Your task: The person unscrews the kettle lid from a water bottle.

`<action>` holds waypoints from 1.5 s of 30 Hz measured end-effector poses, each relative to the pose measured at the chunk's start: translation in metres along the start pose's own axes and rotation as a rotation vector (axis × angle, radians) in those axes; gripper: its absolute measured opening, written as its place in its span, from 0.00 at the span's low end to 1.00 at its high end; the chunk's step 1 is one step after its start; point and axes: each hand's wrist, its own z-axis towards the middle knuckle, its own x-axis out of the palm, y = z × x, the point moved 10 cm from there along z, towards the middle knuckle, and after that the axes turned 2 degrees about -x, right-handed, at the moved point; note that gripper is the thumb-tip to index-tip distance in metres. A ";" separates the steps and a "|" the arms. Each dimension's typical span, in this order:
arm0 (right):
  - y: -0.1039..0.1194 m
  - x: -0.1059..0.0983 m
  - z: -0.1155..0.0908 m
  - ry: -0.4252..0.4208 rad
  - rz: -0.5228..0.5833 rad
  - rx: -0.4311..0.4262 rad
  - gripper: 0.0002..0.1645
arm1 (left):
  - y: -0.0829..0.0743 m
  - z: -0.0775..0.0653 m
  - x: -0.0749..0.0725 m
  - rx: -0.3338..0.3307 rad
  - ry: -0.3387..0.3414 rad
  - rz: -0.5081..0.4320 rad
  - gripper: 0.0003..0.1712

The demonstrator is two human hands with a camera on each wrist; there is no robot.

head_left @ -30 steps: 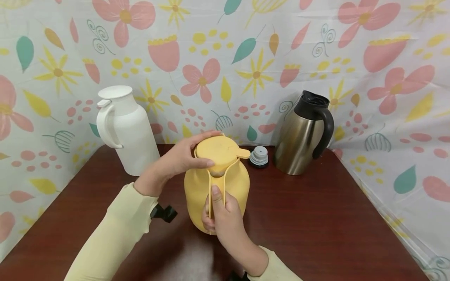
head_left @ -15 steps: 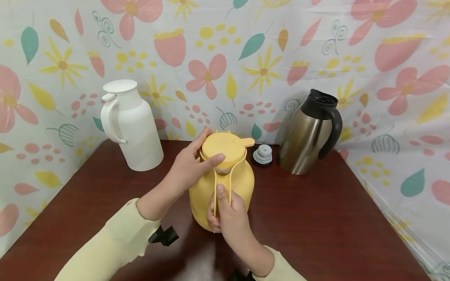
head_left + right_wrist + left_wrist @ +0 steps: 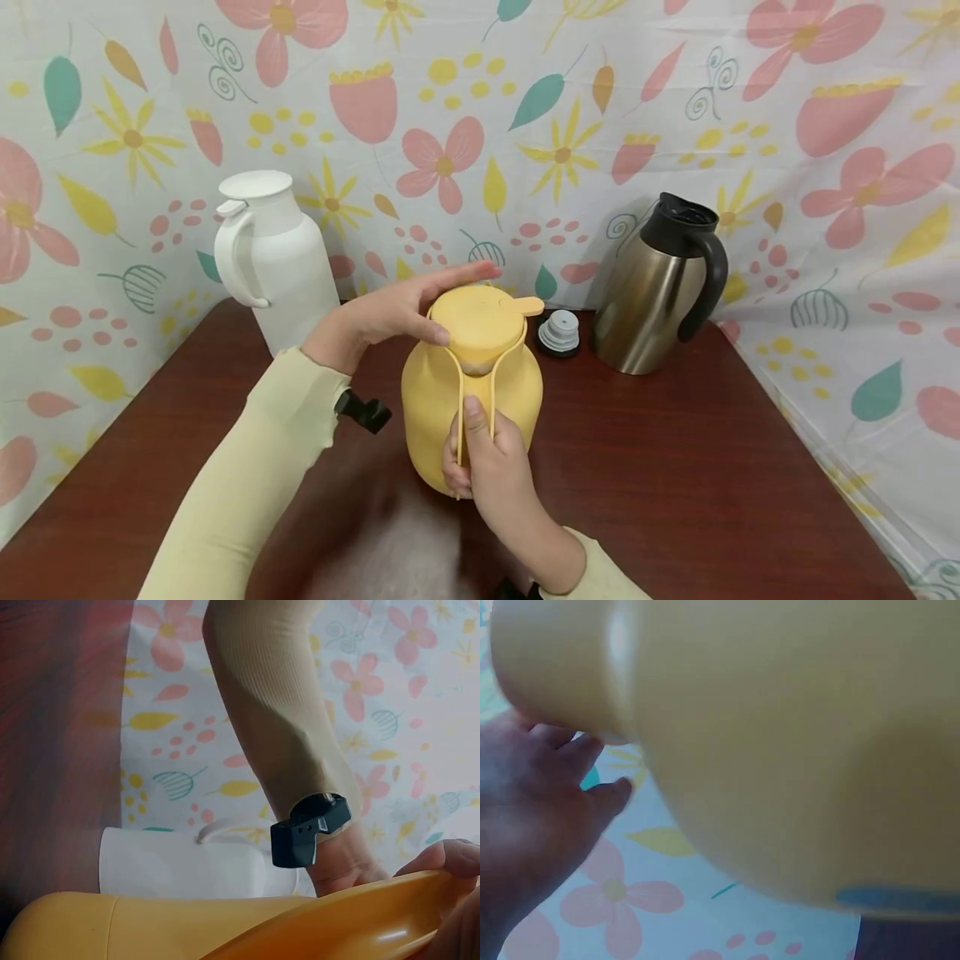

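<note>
A yellow vacuum jug (image 3: 517, 392) stands upright on the table, its handle (image 3: 477, 387) facing me. My right hand (image 3: 498, 471) grips this handle, thumb lying along its top. Around the round yellow lid (image 3: 477, 321) curves my left hand (image 3: 390, 317), thumb at the near left edge and fingers along the far side. The lid's tab (image 3: 529, 306) points right. In the left wrist view, the jug's body (image 3: 780, 750) fills most of the picture beside my left hand (image 3: 540, 810). The right wrist view shows the handle (image 3: 367, 915) close up.
Behind on the left stands a white jug (image 3: 288, 258). A steel jug (image 3: 637, 300) with a black top and handle is at the back right. Beside it sits a grey stopper (image 3: 558, 331) with a black base. A flowered cloth (image 3: 570, 100) hangs behind the dark table (image 3: 675, 500).
My left hand has turned on the lid: its thumb has moved from the lid's top to the left edge, its fingers farther right along the back. The right hand keeps its grip.
</note>
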 end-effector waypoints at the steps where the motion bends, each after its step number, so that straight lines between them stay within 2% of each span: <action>1: -0.001 0.001 0.000 -0.003 0.005 0.007 0.43 | 0.002 0.001 0.002 -0.016 0.009 0.012 0.81; 3: -0.002 0.001 0.001 -0.009 0.016 0.021 0.43 | 0.006 0.002 0.004 -0.047 -0.003 0.040 0.81; 6: -0.002 0.001 0.001 -0.023 0.017 0.032 0.42 | 0.009 0.001 0.004 -0.082 -0.072 0.048 0.79; 9: -0.001 -0.001 0.002 -0.039 0.006 0.038 0.41 | 0.009 -0.002 0.005 -0.100 -0.154 0.061 0.67; 12: -0.001 -0.002 0.002 -0.039 -0.001 0.040 0.40 | 0.006 -0.007 0.006 -0.118 -0.273 0.131 0.53; 14: -0.001 -0.002 0.002 -0.032 -0.005 0.039 0.41 | 0.005 -0.012 0.008 -0.157 -0.381 0.183 0.49; 17: -0.001 -0.002 0.002 -0.013 -0.011 0.026 0.42 | 0.005 -0.022 0.013 -0.230 -0.536 0.181 0.50; 19: -0.001 -0.002 0.002 -0.009 -0.006 0.023 0.42 | 0.006 -0.027 0.017 -0.263 -0.609 0.125 0.53; 22: -0.002 -0.003 0.002 -0.001 0.010 0.019 0.41 | 0.005 -0.030 0.020 -0.275 -0.663 0.059 0.56; 24: -0.002 -0.002 0.002 0.004 0.017 0.017 0.41 | 0.005 -0.031 0.020 -0.278 -0.670 0.051 0.57; 27: -0.002 -0.001 0.002 0.010 0.018 0.014 0.42 | 0.005 -0.032 0.019 -0.279 -0.633 0.073 0.56; 30: -0.002 0.000 0.001 0.015 0.015 0.013 0.42 | 0.002 -0.034 0.014 -0.247 -0.587 0.090 0.55; 32: -0.002 0.001 0.001 0.020 0.017 0.017 0.41 | -0.001 -0.035 0.006 -0.204 -0.569 0.122 0.60; 34: -0.002 0.001 0.001 0.019 0.021 0.027 0.40 | -0.005 -0.032 -0.004 -0.146 -0.526 0.133 0.71; 35: -0.002 0.000 0.000 0.013 0.023 0.035 0.40 | -0.006 -0.028 -0.007 -0.115 -0.481 0.136 0.76; 37: -0.003 -0.002 0.000 -0.001 0.024 0.047 0.39 | -0.006 -0.018 -0.010 -0.068 -0.327 0.121 0.84; 40: -0.003 -0.004 -0.001 -0.017 0.027 0.052 0.39 | 0.001 -0.006 -0.004 -0.052 -0.055 0.057 0.82; 41: -0.003 -0.004 -0.001 -0.016 0.029 0.047 0.39 | 0.004 -0.004 -0.001 -0.068 0.002 0.055 0.81; 43: -0.002 -0.003 0.000 -0.010 0.031 0.036 0.40 | 0.007 -0.004 0.003 -0.090 0.052 0.060 0.81; 45: -0.002 -0.001 0.000 0.004 0.033 0.030 0.40 | 0.007 -0.007 0.005 -0.106 0.033 0.071 0.79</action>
